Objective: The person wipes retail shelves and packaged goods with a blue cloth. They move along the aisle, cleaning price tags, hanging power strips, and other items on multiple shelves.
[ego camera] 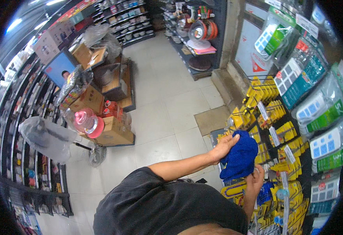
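A crumpled dark blue cloth (239, 156) is held up in front of a rack of hanging goods. My left hand (223, 147) grips its upper left side, with the thumb lying over the top. At the cloth's lower right edge is my right hand (255, 178), its fingers curled; whether they pinch the fabric is unclear. Just beyond my right wrist, more blue material (265, 192) shows among the goods. Yellow-carded packages (288, 170) hang on hooks close behind both hands. A yellow pack with a rounded outline (233, 191) is below the cloth.
Packaged power strips (325, 147) hang along the right. Cartons (117, 132) with a pink-lidded jug (85, 119) stand at left, near a plastic-wrapped object on a pole (48, 138). Tiled floor (159, 114) runs between shelves. A stone step (230, 85) edges the doorway.
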The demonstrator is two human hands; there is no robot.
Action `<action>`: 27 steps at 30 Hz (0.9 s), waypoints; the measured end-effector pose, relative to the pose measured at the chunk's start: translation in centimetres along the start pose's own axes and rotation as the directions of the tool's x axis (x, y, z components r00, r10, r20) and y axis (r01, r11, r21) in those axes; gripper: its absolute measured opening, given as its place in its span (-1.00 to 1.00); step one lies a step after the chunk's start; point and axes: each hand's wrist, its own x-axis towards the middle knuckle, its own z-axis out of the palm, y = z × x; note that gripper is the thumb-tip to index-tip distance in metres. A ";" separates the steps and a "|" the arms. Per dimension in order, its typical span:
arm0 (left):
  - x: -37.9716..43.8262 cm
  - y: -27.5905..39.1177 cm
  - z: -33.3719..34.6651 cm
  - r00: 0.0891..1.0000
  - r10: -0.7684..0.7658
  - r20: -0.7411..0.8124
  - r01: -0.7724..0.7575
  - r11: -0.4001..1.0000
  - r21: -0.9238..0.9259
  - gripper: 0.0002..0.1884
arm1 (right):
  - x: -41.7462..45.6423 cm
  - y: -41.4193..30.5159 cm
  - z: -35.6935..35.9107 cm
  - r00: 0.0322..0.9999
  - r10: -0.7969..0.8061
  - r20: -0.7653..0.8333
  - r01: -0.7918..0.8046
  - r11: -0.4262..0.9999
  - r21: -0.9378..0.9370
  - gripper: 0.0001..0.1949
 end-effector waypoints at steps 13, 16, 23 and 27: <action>2.6 9.9 -17.6 0.816 0.537 -0.212 -0.511 0.843 0.167 -0.58 | 13.7 7.6 17.0 0.851 0.306 0.427 -0.478 0.787 0.390 -0.41; 1.7 14.5 -22.0 0.743 0.629 -0.228 -0.459 0.727 0.510 -0.57 | 18.3 10.2 22.4 0.775 0.377 0.507 -0.596 0.703 0.389 -0.33; 3.6 21.9 -34.2 0.596 0.786 0.162 -0.340 0.064 0.938 -0.62 | 26.9 5.9 42.5 0.678 0.366 0.637 -0.734 0.387 0.559 -0.30; 4.3 24.2 -39.3 0.612 0.671 0.419 -0.401 -0.194 0.895 -0.59 | 32.3 9.9 47.3 0.715 0.393 0.578 -0.699 0.375 0.609 -0.29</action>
